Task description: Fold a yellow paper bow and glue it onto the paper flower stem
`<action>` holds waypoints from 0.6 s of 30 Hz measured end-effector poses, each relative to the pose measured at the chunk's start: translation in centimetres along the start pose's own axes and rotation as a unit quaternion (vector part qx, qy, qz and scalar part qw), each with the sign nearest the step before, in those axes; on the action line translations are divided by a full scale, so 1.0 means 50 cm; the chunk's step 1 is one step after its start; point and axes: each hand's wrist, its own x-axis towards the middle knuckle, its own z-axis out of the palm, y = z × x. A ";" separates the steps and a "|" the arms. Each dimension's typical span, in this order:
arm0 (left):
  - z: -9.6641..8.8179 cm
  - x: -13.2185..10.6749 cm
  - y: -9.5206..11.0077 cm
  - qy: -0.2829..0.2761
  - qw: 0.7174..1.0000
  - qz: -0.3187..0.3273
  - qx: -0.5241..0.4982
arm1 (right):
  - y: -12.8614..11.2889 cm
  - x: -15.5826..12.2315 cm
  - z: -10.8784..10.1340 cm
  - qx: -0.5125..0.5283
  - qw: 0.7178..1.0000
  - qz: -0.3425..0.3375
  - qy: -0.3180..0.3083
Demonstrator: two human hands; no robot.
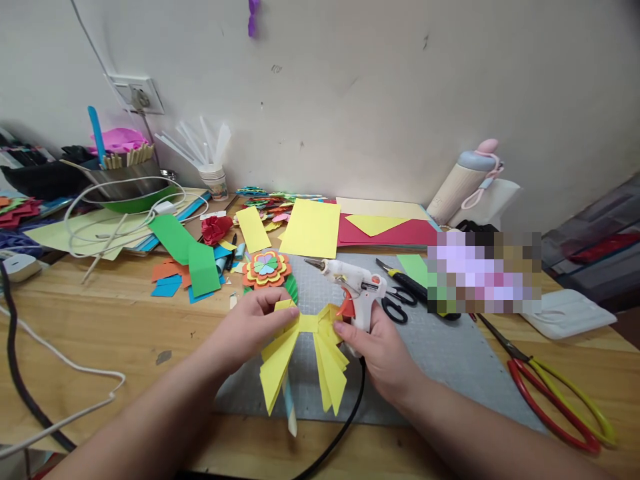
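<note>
While my left hand (257, 323) pinches the yellow bow (309, 323) near the worktop's (120, 313) front edge, my right hand (387, 353) curls around the glue gun (361, 280), thumb on the bow's loop; beyond lie a paper flower (267, 265) and, toward the back edge, a yellow sheet (311, 227)

Bow (309, 324) before paper flower (267, 265); glue gun (367, 285) right; cup (215, 183) behind, left.

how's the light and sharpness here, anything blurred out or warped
Head view: soft light on the wall, dimmer at top right; head view: bow fairly sharp; head view: pixelated patch hides part of the right side; head view: leaning bottle suggests wide-angle distortion.
</note>
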 end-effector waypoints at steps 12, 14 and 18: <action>-0.007 0.007 -0.047 -0.033 0.990 -0.035 -0.132 | 0.008 0.001 0.002 0.019 0.998 -0.021 0.059; -0.014 0.007 -0.051 0.014 0.989 -0.020 -0.149 | -0.002 0.001 0.004 0.052 0.997 -0.024 0.055; -0.035 0.014 -0.053 0.105 0.975 0.018 -0.196 | -0.029 0.004 0.002 0.136 0.989 0.050 -0.012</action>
